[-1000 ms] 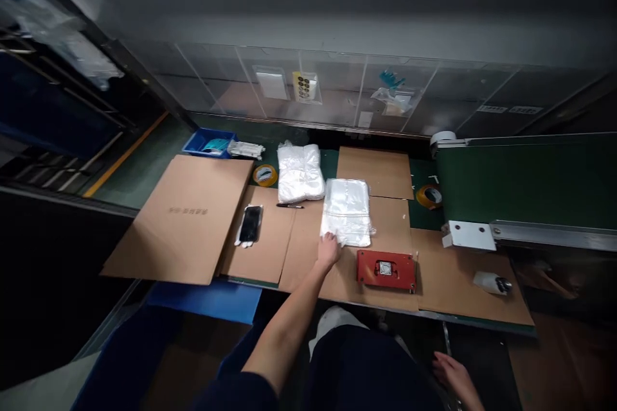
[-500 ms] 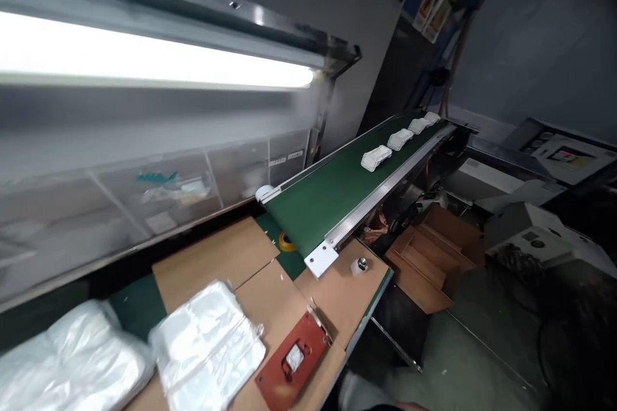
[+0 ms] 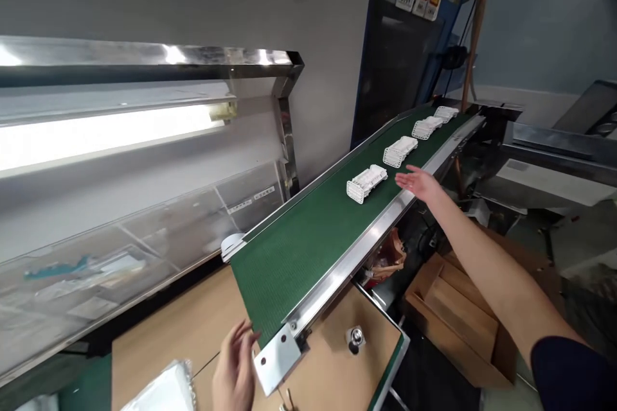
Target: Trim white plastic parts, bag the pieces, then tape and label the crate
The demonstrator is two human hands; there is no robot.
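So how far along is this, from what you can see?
Done: four white trays sit in a row on the green conveyor belt. In hand: nothing; the open right hand is beside them, the open left hand by the metal bracket. Left: the trays remain on the belt, and plastic bags lie on the cardboard.

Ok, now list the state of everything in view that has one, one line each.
Green conveyor belt: carrying four white moulded parts in a row.
Right hand: open, empty, reaching over the belt's near edge.
Left hand: open, empty, beside the white metal bracket.
Cardboard box: open, on the floor.
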